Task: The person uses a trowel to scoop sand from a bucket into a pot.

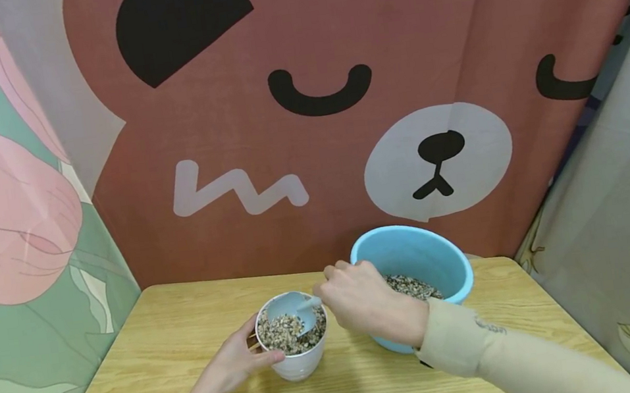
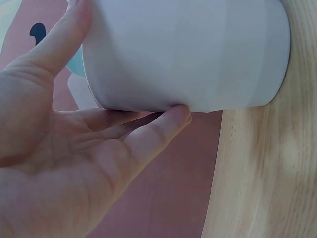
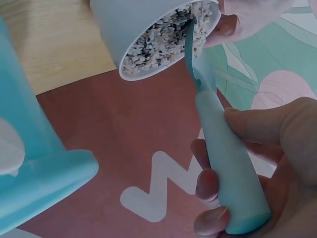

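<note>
A white pot (image 1: 298,366) stands on the table, filled close to its rim with speckled gravel (image 1: 281,334). My left hand (image 1: 230,369) holds it from the left, thumb on the near side and fingers around the far side, as the left wrist view (image 2: 99,148) also shows the fingers against its wall. My right hand (image 1: 361,296) grips the handle of a light blue scoop (image 3: 225,158). The scoop's blade dips into the gravel inside the pot. Behind my right forearm is a blue bucket (image 1: 405,244), partly hidden by it.
More gravel (image 1: 413,286) lies in the bottom of the bucket. The wooden table (image 1: 188,319) ends at a curtain (image 1: 420,43) with a bear's face. Patterned curtains also hang on the left and right sides.
</note>
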Demonstrator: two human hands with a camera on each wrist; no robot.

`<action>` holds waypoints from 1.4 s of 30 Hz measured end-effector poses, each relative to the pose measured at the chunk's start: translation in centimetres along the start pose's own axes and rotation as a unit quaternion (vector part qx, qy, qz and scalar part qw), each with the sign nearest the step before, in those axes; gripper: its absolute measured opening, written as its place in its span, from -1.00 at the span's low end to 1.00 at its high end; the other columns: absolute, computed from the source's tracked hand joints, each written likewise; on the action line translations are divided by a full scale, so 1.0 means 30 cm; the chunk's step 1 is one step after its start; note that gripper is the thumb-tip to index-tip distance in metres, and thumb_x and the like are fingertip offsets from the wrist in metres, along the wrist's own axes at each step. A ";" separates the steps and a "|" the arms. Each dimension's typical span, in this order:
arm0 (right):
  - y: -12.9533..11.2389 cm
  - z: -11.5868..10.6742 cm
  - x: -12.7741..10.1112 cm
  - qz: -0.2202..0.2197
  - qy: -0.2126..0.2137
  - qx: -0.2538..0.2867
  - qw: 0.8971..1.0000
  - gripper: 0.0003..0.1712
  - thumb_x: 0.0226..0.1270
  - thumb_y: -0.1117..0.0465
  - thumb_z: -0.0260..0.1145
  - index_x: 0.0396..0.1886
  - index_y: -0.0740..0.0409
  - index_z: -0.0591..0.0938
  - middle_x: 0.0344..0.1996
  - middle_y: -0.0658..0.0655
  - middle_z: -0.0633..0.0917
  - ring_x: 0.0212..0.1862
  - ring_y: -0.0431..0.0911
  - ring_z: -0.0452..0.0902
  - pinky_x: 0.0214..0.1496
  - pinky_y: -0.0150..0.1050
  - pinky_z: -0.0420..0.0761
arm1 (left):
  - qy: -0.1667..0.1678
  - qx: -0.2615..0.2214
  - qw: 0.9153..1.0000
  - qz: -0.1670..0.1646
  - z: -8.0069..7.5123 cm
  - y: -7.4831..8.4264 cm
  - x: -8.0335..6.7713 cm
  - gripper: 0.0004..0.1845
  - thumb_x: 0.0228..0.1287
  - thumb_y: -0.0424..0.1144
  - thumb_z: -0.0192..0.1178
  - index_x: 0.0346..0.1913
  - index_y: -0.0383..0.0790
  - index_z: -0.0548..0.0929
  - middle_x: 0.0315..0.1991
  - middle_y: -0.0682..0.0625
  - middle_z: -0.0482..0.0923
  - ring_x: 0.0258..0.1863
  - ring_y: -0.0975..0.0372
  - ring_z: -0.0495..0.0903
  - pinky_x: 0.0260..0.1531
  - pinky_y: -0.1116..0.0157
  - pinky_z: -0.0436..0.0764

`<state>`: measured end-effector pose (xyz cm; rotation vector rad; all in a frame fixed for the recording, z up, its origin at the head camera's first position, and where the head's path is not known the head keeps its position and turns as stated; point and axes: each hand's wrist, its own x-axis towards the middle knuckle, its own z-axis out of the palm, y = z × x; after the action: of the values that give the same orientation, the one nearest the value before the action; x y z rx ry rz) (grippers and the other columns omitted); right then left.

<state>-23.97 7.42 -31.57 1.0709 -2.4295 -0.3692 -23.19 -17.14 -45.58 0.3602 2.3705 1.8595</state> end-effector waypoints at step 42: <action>0.180 0.022 -0.142 0.099 0.118 0.128 0.980 -0.83 0.20 0.26 0.44 -0.24 -0.08 0.76 -0.50 -0.11 0.54 -0.47 -0.18 0.40 -0.60 -0.33 0.34 | -0.012 -0.010 1.000 -0.009 -0.004 0.003 0.001 0.03 0.09 -0.18 0.48 0.49 -0.44 0.07 0.32 -0.35 0.31 0.24 -0.10 0.39 0.13 0.09 0.51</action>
<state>-25.17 14.22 -31.16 0.9042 -2.3816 0.1328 -23.23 -17.22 -45.48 0.3558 2.3299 1.8596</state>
